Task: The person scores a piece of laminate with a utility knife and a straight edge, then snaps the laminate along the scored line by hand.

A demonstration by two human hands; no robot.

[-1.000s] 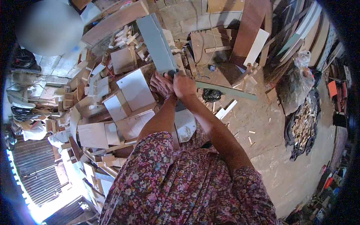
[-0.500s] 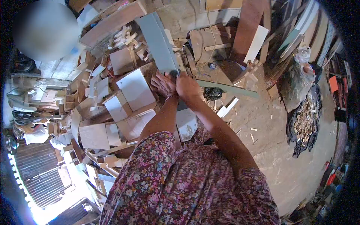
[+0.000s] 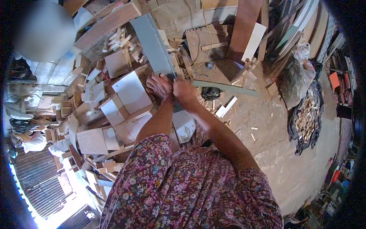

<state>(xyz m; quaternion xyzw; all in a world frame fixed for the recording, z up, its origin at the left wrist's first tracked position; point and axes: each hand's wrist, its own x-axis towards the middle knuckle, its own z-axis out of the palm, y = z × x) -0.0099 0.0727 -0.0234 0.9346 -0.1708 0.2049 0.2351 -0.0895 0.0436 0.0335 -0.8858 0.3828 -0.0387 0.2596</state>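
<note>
A long grey board point(image 3: 154, 44) runs away from me at a slight tilt, its near end under my hands. My left hand point(image 3: 160, 86), with a bracelet at the wrist, grips the board's near part, fingers bent over its left side. Close beside it, my right hand point(image 3: 185, 91) is closed in a fist at the board's right edge. Something small and dark shows between the two hands, but the right fingers hide what they hold. Below my wrists lies a pale, worn panel point(image 3: 184, 125).
White-faced panels point(image 3: 131, 91) and wood offcuts crowd the left. A narrow green-grey strip point(image 3: 228, 88) reaches right past a black plastic bundle point(image 3: 211, 93). Wood scraps fill a black bag point(image 3: 307, 120) on the floor at right. Tall boards point(image 3: 246, 30) lean at the back.
The whole view has shifted a little, so board and surroundings appear slightly further left. Both hands keep their places at the board, the right still closed at its edge.
</note>
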